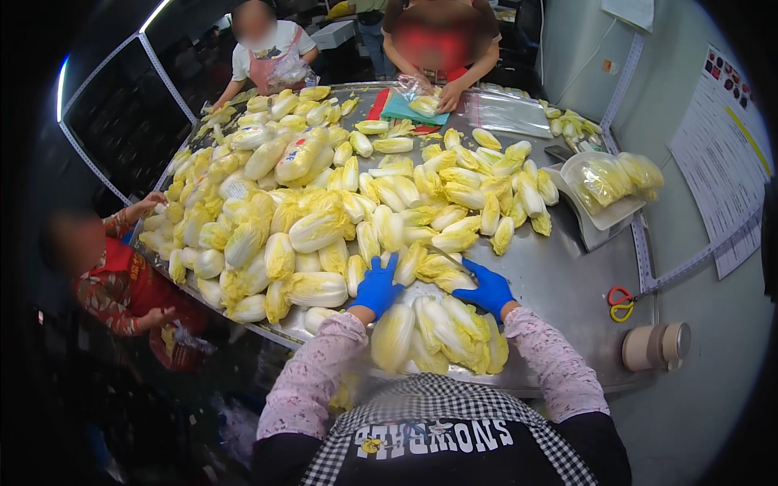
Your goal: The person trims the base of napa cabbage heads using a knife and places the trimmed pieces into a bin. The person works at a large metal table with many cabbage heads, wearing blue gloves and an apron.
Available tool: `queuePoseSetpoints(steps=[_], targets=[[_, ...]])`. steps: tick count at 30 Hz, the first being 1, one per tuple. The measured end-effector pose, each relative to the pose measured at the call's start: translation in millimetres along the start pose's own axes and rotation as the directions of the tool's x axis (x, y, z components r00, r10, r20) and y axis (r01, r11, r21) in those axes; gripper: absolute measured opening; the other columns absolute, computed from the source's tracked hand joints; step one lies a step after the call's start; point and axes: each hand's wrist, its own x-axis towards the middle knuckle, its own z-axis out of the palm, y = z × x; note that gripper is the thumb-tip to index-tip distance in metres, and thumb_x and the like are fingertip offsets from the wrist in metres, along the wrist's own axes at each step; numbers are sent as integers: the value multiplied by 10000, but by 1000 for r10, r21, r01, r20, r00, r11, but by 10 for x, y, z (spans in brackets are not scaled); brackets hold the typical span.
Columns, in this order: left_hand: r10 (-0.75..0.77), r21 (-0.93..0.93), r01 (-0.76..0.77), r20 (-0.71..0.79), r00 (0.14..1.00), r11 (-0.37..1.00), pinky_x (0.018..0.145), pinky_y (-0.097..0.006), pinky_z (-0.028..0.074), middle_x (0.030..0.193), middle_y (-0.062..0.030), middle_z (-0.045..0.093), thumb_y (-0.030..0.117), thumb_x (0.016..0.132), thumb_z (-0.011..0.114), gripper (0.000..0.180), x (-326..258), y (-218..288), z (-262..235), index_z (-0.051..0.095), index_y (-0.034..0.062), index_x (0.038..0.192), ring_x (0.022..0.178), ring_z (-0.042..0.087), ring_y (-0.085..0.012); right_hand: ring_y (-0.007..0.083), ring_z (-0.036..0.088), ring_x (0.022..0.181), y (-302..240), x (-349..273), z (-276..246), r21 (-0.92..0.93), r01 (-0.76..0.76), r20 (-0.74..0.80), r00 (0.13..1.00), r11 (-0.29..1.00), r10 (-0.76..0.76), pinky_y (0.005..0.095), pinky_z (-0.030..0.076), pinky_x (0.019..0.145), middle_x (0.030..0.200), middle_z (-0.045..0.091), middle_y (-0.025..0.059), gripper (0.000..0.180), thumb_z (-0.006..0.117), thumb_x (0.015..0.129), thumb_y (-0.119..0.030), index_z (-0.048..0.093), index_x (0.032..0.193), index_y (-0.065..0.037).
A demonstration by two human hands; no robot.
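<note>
My left hand (379,287), in a blue glove, lies palm down with its fingers spread on the napa cabbages in front of me. My right hand (488,292), gloved the same, is closed on a thin knife (446,256), whose blade points up and left over small yellow cabbages. The handle is hidden in the glove. Between my forearms, against my apron, rests a group of pale yellow cabbages (442,332). A small cabbage (447,277) lies between the two hands.
A large cabbage heap (243,219) covers the left of the metal table (583,308). At right are a scale with bagged cabbages (604,182), scissors (621,304) and a beige cup (652,348). Across the table a co-worker's hands (448,95) hold a bagged cabbage; other people stand left.
</note>
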Motion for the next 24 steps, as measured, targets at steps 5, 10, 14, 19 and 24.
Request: queuePoseSetpoints(steps=[5, 10, 14, 19, 24], targets=[[62, 73, -66, 48, 997, 995, 894, -498, 452, 1403, -381, 159, 406, 642, 788, 1127, 88, -119, 114, 59, 228, 1483, 1192, 401, -516, 284, 641, 874, -318, 608, 335, -144, 135, -48, 989, 980, -143, 374, 502, 781, 967, 652, 131, 610, 701, 714, -523, 552, 1143, -116], [79, -31, -84, -127, 989, 996, 905, -480, 448, 1421, -323, 201, 368, 669, 784, 1017, 680, -106, 80, 171, 219, 1466, 1206, 398, -493, 309, 626, 836, -448, 1339, 432, 42, 119, -86, 990, 992, -115, 385, 490, 742, 905, 633, 149, 648, 705, 712, -533, 521, 1130, -74], [56, 8, -56, -170, 984, 998, 953, -477, 415, 1431, -287, 223, 356, 678, 779, 954, 1306, -164, -140, 225, 275, 1451, 1206, 410, -474, 359, 608, 894, -518, 1956, 418, 84, 142, -188, 974, 986, -124, 414, 477, 769, 967, 624, 199, 675, 701, 719, -523, 500, 1128, -24], [46, 17, -44, -189, 981, 999, 958, -473, 420, 1461, -212, 237, 318, 708, 747, 877, 2036, -443, -302, 253, 348, 1433, 1199, 431, -455, 387, 589, 878, -543, 2684, 452, 90, 117, -304, 949, 989, -85, 420, 470, 763, 970, 610, 224, 623, 711, 721, -493, 492, 1050, -10], [68, 107, -54, -129, 989, 993, 982, -464, 397, 1408, -258, 311, 320, 735, 719, 812, 2224, -545, -474, 293, 286, 1426, 1187, 442, -443, 317, 617, 745, -866, 2596, 246, 224, -52, -98, 992, 973, 76, 388, 499, 662, 931, 625, 201, 651, 677, 767, -459, 462, 1180, -4]])
